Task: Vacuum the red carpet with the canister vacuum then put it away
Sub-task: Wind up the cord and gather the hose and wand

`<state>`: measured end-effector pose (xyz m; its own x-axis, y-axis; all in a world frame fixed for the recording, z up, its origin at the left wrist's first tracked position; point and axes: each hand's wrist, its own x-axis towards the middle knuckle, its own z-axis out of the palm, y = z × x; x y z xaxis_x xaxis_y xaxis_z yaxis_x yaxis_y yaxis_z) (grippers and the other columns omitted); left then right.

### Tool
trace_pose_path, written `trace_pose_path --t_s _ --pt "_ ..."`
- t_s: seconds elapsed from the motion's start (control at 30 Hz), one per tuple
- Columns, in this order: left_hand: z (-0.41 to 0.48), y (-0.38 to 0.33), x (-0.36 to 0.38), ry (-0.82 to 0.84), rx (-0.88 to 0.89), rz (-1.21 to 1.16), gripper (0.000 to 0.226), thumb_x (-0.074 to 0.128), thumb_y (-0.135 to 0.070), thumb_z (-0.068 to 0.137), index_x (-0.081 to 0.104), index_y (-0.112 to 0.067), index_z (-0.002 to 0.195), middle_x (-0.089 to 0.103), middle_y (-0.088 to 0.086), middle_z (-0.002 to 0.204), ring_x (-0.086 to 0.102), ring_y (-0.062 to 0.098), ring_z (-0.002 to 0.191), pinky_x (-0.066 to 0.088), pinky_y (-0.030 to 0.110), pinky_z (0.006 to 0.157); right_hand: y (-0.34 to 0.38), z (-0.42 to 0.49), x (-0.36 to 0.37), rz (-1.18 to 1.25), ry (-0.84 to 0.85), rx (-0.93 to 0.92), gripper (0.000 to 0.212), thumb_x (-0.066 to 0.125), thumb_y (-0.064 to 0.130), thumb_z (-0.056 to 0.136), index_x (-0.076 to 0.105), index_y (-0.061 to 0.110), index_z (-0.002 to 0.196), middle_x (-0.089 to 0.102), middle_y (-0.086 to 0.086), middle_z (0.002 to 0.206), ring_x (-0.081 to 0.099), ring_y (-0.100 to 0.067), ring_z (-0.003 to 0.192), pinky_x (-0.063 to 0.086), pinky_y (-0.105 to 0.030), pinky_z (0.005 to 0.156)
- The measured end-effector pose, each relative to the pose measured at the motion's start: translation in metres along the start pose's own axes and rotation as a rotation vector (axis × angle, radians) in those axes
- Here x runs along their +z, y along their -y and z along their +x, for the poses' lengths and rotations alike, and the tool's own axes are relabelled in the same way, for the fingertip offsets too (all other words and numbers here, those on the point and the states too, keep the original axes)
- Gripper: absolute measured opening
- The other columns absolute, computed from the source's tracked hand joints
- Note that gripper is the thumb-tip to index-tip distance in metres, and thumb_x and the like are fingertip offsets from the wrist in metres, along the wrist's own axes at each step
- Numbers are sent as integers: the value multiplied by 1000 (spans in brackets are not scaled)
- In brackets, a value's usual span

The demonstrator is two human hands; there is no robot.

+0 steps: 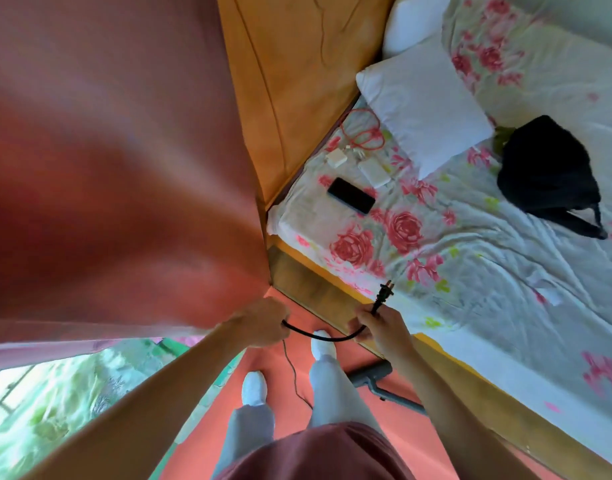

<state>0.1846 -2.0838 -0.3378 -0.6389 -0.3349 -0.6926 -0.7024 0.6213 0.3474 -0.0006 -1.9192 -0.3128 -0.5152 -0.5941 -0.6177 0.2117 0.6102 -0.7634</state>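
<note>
Both your hands are gripping the black rubber power cord (327,337): left hand (263,322) curling round it, right hand (377,329) pinching below the two-pronged plug (384,294). The grey plastic vacuum floor head (370,374) is lying on the red carpet (405,431) against the edge of the floral-sheeted bed (488,271). Risk: slack is trailing between your feet, so a step is likely snagging it.

Bed: wooden-framed bed (471,258) under a rumpled white sheet printed with pink roses.
Head end: a white pillow (426,112), with a second pillow (412,22) beyond it.
Corner by the headboard: a black phone (351,195) lying flat, two white adapters (375,172) just beyond it, and a looped red cable (365,133) past those.
Middle of bed: a black bag (547,174) with its strap trailing.
Floor: red carpet (290,431) alongside the bed.
On the carpet: a grey vacuum head (370,374) near the bed frame, a thin power cord (292,372), and two feet in white.
</note>
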Motion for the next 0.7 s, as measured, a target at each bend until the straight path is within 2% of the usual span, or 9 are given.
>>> trace_pose_path --t_s 0.1,0.17,0.27,0.47,0.57,0.63,0.7 --pt "-12 10 8 -39 78 104 26 54 -34 89 67 -14 99 69 9 105 66 29 100 53 36 83 -17 -30 22 115 -128 66 26 53 3 96 65 8 74 71 -7 62 68 -23 61 54 -38 63" --pt "-24 11 12 -49 109 133 25 55 -28 91 67 -11 104 69 12 111 65 29 105 52 35 86 -30 -49 35 164 -180 113 24 56 5 96 65 6 74 71 -10 63 66 -30 62 54 -43 67" --pt "-35 15 21 -44 166 205 25 54 -24 92 66 -9 108 67 13 117 63 30 110 49 36 88 -44 -70 47 214 -210 171 22 57 7 95 65 3 74 71 -8 62 65 -26 54 54 -37 61" --pt "-59 6 32 -31 231 236 22 56 -22 92 66 -9 106 67 11 114 62 27 106 49 33 83 -64 -96 48 274 -252 213 19 57 4 94 63 0 77 70 -6 58 67 -18 48 56 -27 50" --pt "-67 -3 38 -19 258 225 19 58 -25 90 67 -10 98 69 8 102 63 25 95 45 29 74 -77 -106 41 318 -267 216 20 55 2 95 63 0 77 69 -6 57 66 -17 47 55 -27 49" --pt "-71 -14 39 -12 283 214 18 63 -29 90 65 -12 86 62 3 85 58 21 80 37 26 65 -90 -110 31 338 -285 238 22 54 3 95 63 -2 76 68 -6 55 66 -17 45 55 -26 47" --pt "-77 -29 43 17 303 166 26 67 -35 90 57 -16 75 53 -4 71 49 14 66 31 27 58 -112 -116 18 345 -301 285 21 54 5 95 62 -6 79 67 -9 54 65 -16 43 54 -25 44"
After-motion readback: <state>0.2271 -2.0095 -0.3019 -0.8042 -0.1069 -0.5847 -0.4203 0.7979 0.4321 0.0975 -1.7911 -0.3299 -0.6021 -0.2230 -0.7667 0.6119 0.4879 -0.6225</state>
